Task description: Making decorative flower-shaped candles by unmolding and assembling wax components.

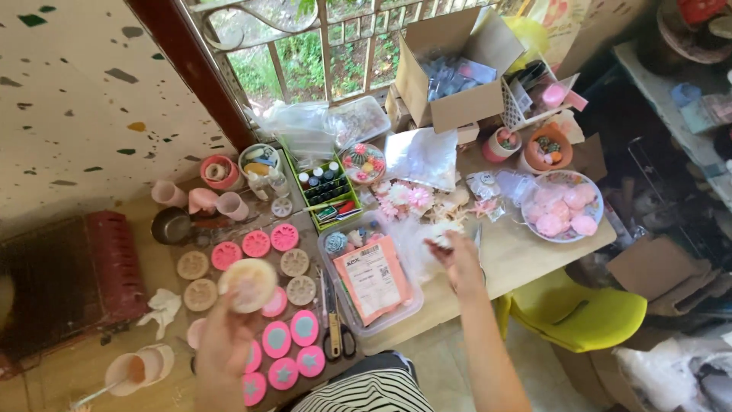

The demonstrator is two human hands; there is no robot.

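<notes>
You held a round cream-coloured cast piece (248,284) up in your left hand (229,324), fingers clamped around its lower edge, lifted above the rows of pink round moulds (284,236) on the low table (526,248). Your right hand (457,255) was out over the table beside the clear plastic tub (381,324) with the orange packet (374,276) in it, fingers pinched together on what looked like a small white scrap or wrapper, though the blur there made it hard to be sure. By my reading, you were at the stage of taking a set piece out and getting something to wrap or clean it with. The next move, I'd judge, called for bringing both hands together carefully, since the piece probably chips easily and the scissors (335,336) lay just below.
</notes>
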